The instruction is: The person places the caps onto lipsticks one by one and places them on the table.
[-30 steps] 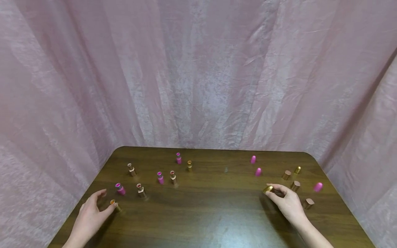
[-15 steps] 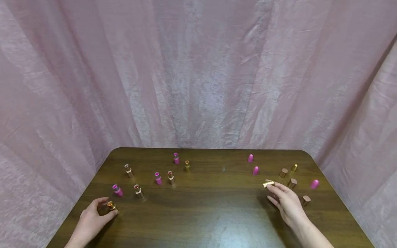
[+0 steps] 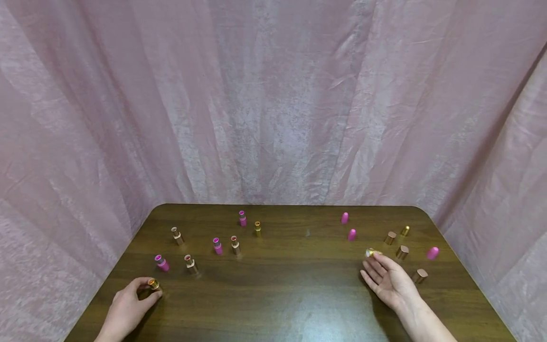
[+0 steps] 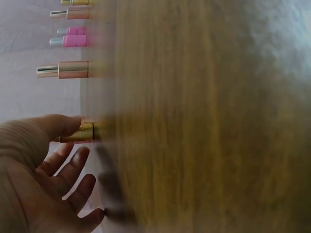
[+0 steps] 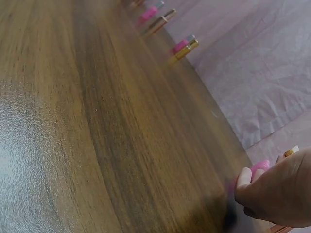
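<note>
My left hand (image 3: 125,308) pinches an uncapped gold lipstick (image 3: 154,284) between thumb and fingers at the table's left front. In the left wrist view this lipstick (image 4: 85,132) stands on the wood, its upper end partly behind the thumb. Over the right half of the table, my right hand (image 3: 394,284) grips a gold lipstick cap (image 3: 370,253) between thumb and forefinger. The palm faces up and the cap lies sideways, its pale opening pointing left. Only a bit of the cap (image 5: 291,151) shows past the hand in the right wrist view.
Uncapped pink lipsticks (image 3: 162,262), rose-gold lipsticks (image 3: 191,264) and another gold lipstick (image 3: 258,229) stand at left. Pink caps (image 3: 433,253), rose-gold caps (image 3: 402,252) and a gold cap (image 3: 405,231) stand at right. A pink curtain (image 3: 273,104) hangs behind the table.
My left fingers have closed onto the gold lipstick, which stands more upright. The right hand has rolled palm up, turning the gold cap so its opening shows.
</note>
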`<state>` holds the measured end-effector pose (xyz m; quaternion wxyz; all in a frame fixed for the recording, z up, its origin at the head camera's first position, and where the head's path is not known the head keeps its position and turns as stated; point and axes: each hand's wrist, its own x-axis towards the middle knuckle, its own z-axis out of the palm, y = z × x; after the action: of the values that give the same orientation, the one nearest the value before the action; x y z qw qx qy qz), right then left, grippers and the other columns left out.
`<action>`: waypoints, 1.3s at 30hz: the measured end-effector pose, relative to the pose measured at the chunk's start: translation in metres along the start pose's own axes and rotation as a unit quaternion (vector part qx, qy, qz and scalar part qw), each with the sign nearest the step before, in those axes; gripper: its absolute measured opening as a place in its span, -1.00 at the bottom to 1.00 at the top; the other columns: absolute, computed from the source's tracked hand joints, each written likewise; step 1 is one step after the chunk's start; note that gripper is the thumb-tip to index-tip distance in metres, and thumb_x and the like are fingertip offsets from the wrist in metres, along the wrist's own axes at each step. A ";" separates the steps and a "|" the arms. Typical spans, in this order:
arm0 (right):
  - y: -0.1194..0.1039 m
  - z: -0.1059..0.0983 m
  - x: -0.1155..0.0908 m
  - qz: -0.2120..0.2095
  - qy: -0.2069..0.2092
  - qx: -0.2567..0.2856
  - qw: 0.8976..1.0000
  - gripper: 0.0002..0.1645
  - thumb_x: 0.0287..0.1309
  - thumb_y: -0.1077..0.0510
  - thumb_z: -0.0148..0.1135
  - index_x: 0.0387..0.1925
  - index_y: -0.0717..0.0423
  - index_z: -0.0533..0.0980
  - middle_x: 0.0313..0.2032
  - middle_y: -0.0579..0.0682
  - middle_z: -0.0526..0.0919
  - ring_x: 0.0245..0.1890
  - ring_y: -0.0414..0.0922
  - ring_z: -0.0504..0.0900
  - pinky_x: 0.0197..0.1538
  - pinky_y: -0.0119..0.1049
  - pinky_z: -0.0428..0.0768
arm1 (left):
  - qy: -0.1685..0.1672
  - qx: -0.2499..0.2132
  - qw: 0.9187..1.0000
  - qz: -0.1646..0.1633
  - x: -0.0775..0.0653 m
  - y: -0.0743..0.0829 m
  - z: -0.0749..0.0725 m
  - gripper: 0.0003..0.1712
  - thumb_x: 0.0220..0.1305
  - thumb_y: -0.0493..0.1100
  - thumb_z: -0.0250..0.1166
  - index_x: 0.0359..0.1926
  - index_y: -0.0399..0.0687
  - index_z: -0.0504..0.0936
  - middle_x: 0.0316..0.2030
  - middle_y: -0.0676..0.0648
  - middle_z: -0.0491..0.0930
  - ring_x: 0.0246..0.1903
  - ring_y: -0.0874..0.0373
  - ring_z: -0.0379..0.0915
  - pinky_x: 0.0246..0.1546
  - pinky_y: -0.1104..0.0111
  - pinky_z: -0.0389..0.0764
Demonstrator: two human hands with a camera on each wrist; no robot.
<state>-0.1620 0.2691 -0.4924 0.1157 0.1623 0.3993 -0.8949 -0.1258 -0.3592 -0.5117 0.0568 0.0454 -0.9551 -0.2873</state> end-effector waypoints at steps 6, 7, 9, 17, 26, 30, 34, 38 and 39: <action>0.001 0.001 0.001 0.001 0.014 0.004 1.000 -0.64 0.57 0.07 -0.02 -0.33 -0.15 0.64 -0.19 -0.22 0.70 0.02 -0.22 0.59 0.24 -0.22 0.52 | 0.010 0.028 1.000 -0.002 0.002 0.000 0.003 -0.49 0.28 0.11 0.45 0.06 -0.16 0.66 -0.01 -0.22 0.71 0.10 -0.37 0.51 -0.09 -0.24 0.50; 0.002 0.001 0.001 0.002 0.016 0.004 1.000 -0.65 0.57 0.07 -0.02 -0.33 -0.15 0.63 -0.18 -0.22 0.69 0.03 -0.22 0.58 0.25 -0.22 0.50 | 0.010 0.030 0.999 -0.003 0.002 0.000 0.004 -0.47 0.27 0.11 0.45 0.07 -0.16 0.65 -0.01 -0.22 0.71 0.10 -0.38 0.50 -0.10 -0.25 0.49; 0.002 0.002 0.002 0.002 0.020 0.002 1.000 -0.67 0.57 0.09 -0.01 -0.32 -0.15 0.61 -0.17 -0.22 0.68 0.05 -0.21 0.57 0.27 -0.22 0.49 | 0.007 0.033 0.999 -0.008 0.002 0.000 0.004 -0.44 0.26 0.12 0.46 0.10 -0.17 0.63 0.01 -0.24 0.70 0.10 -0.42 0.48 -0.10 -0.27 0.47; 0.002 0.003 0.002 0.003 0.033 0.002 0.999 -0.69 0.55 0.11 -0.02 -0.31 -0.13 0.61 -0.18 -0.20 0.65 0.07 -0.20 0.54 0.29 -0.23 0.47 | -0.032 0.037 0.997 -0.054 0.007 -0.001 0.001 -0.32 0.31 0.22 0.38 0.13 -0.27 0.57 0.07 -0.29 0.66 0.13 -0.44 0.44 -0.07 -0.30 0.42; 0.001 0.001 0.001 -0.011 0.018 -0.018 1.000 -0.71 0.55 0.11 -0.01 -0.28 -0.15 0.60 -0.17 -0.22 0.64 0.06 -0.21 0.56 0.27 -0.25 0.48 | -0.030 -0.003 0.998 -0.049 0.006 0.008 -0.004 -0.39 0.35 0.14 0.37 0.08 -0.30 0.52 0.04 -0.38 0.63 0.08 -0.37 0.50 -0.07 -0.20 0.48; 0.001 0.003 0.001 -0.014 0.020 -0.023 0.999 -0.73 0.55 0.12 -0.02 -0.27 -0.15 0.58 -0.16 -0.22 0.64 0.07 -0.21 0.55 0.26 -0.26 0.48 | -0.014 -0.023 0.999 -0.016 0.000 0.028 -0.011 -0.50 0.36 0.08 0.38 0.05 -0.23 0.55 0.05 -0.33 0.61 0.08 -0.28 0.49 -0.03 -0.16 0.48; 0.001 0.004 0.001 -0.014 0.027 -0.026 0.999 -0.73 0.56 0.13 -0.04 -0.25 -0.13 0.57 -0.14 -0.21 0.63 0.07 -0.21 0.55 0.26 -0.26 0.48 | 0.006 -0.025 1.000 0.017 -0.004 0.052 -0.016 -0.57 0.35 0.06 0.40 0.06 -0.11 0.59 0.05 -0.23 0.60 0.03 -0.16 0.42 -0.08 -0.08 0.45; 0.002 0.005 0.000 -0.016 0.019 -0.034 0.999 -0.73 0.57 0.13 -0.05 -0.24 -0.15 0.57 -0.13 -0.21 0.63 0.08 -0.21 0.55 0.28 -0.26 0.47 | 0.063 -0.018 0.994 0.090 -0.003 0.072 -0.012 -0.67 0.27 -0.07 0.48 0.02 0.03 0.68 -0.08 -0.05 0.67 0.03 -0.13 0.45 -0.06 -0.05 0.40; 0.002 0.005 -0.001 -0.018 0.018 -0.036 0.999 -0.73 0.57 0.12 -0.05 -0.23 -0.15 0.57 -0.13 -0.21 0.62 0.08 -0.21 0.54 0.28 -0.26 0.47 | 0.077 -0.017 0.991 0.112 -0.002 0.075 -0.010 -0.68 0.25 -0.11 0.49 0.02 0.06 0.69 -0.11 -0.02 0.69 0.05 -0.15 0.47 -0.03 -0.07 0.39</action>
<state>-0.1618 0.2642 -0.4905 0.0986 0.1669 0.4356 -0.8790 -0.1268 -0.3019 -0.4618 0.1626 -0.0412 -0.9420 -0.2907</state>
